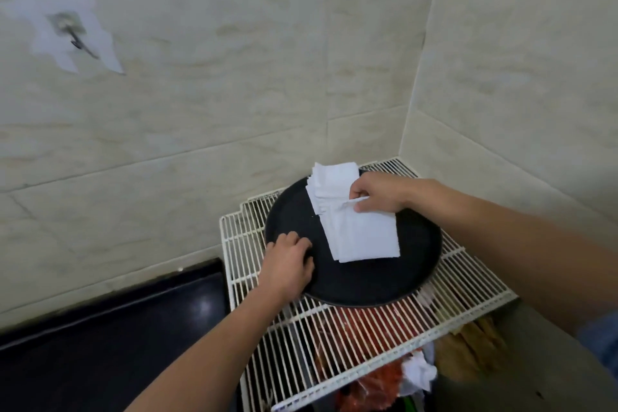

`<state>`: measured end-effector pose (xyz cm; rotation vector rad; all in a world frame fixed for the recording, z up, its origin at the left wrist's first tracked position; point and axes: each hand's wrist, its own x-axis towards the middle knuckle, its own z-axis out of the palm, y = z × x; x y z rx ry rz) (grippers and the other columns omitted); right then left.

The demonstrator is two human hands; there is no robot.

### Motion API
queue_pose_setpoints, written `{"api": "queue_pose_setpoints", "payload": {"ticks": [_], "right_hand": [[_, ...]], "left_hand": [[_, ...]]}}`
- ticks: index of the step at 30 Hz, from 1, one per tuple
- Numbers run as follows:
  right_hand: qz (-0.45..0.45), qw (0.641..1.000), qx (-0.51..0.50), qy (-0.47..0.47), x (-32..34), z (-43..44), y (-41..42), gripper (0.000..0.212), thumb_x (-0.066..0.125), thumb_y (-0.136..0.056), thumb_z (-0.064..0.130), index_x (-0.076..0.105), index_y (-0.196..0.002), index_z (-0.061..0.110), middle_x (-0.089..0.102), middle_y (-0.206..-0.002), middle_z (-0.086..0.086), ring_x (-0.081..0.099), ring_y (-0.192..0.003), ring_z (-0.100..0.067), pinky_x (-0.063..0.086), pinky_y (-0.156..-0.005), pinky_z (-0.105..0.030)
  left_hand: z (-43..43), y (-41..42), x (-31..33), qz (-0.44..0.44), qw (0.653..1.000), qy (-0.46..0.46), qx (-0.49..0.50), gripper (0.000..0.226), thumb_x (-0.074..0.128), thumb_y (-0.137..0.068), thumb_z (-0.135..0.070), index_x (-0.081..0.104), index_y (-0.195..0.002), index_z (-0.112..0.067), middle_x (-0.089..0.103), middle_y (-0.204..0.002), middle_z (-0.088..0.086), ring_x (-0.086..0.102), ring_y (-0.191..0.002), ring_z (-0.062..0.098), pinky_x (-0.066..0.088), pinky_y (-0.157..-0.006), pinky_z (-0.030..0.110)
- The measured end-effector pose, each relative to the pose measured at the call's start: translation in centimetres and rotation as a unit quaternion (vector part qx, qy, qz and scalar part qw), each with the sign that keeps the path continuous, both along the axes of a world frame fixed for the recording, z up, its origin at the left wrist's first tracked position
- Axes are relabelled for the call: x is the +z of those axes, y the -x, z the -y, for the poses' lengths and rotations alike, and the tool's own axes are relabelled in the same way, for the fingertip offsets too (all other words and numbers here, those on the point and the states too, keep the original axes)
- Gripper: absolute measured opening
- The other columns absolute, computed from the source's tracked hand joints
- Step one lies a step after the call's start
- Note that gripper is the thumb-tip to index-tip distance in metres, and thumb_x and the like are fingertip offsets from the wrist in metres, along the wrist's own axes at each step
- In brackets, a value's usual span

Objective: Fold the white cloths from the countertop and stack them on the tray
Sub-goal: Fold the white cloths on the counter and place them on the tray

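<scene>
Left hand (289,266) grips tray (368,284) rim | right hand (378,192) pinches folded cloth (361,234)

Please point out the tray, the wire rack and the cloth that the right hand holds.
tray (361,281): head view, bare inner floor.
wire rack (334,338): head view, front bars.
cloth (363,234): head view, its middle.
</scene>
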<state>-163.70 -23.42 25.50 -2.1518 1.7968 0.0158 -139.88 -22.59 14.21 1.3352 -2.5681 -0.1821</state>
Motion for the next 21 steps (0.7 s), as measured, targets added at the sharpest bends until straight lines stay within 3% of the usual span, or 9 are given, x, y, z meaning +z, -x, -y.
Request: {"api": "queue_pose_setpoints", "payload": {"ticks": [5,11,15,18,21], "right_hand": [[-0.026,0.999,-0.028,0.022,-3.2,2.3,1.0,0.025,0.058,-0.091,0.034,0.061,-0.113,0.023,0.062,-0.116,0.006,0.056,-0.107,-0.019,0.046,-0.087,-0.035],[-0.014,0.969,-0.013,0.246,-6.9,-1.5,1.2,0.039,0.052,-0.094,0.043,0.056,-0.128,0.023,0.052,-0.132,0.003,0.044,-0.121,-0.019,0.037,-0.096,-0.036],[-0.002,0.984,0.041,0.175,-9.4,-2.9,0.0,0.063,0.03,-0.097,0.057,0.028,-0.15,0.024,0.017,-0.161,0.0,0.011,-0.148,-0.017,0.012,-0.117,-0.037],[-0.017,0.989,0.051,0.14,-10.6,-2.9,-0.4,0.078,0.003,-0.087,0.065,0.009,-0.154,0.024,0.002,-0.163,0.001,-0.003,-0.149,-0.012,0.0,-0.12,-0.036],[-0.023,0.988,0.056,0.142,-11.1,-2.8,-0.3,0.082,-0.005,-0.084,0.065,0.004,-0.155,0.024,-0.001,-0.163,0.002,-0.007,-0.149,-0.011,-0.002,-0.12,-0.037]], "left_hand": [[0.0,0.1,-0.6,-0.032,0.999,0.004,0.014,0.028,0.052,-0.09,-0.033,0.06,-0.114,-0.022,0.054,-0.11,-0.004,0.048,-0.104,0.018,0.041,-0.088,0.035],[-0.4,0.3,-0.8,-0.06,0.998,0.013,0.03,0.025,0.058,-0.085,-0.03,0.065,-0.107,-0.019,0.057,-0.104,-0.004,0.052,-0.096,0.018,0.044,-0.085,0.036],[-0.6,0.5,-0.6,-0.067,0.997,0.014,0.04,0.027,0.056,-0.082,-0.031,0.067,-0.103,-0.017,0.058,-0.101,-0.003,0.053,-0.092,0.018,0.047,-0.082,0.039],[-0.7,0.5,-0.6,-0.065,0.997,0.013,0.042,0.025,0.06,-0.083,-0.028,0.067,-0.103,-0.016,0.059,-0.101,-0.003,0.053,-0.092,0.018,0.048,-0.083,0.04],[-0.9,0.5,-0.5,-0.066,0.997,0.012,0.047,0.023,0.062,-0.084,-0.025,0.067,-0.105,-0.014,0.06,-0.103,-0.002,0.054,-0.095,0.018,0.048,-0.085,0.038]]}}
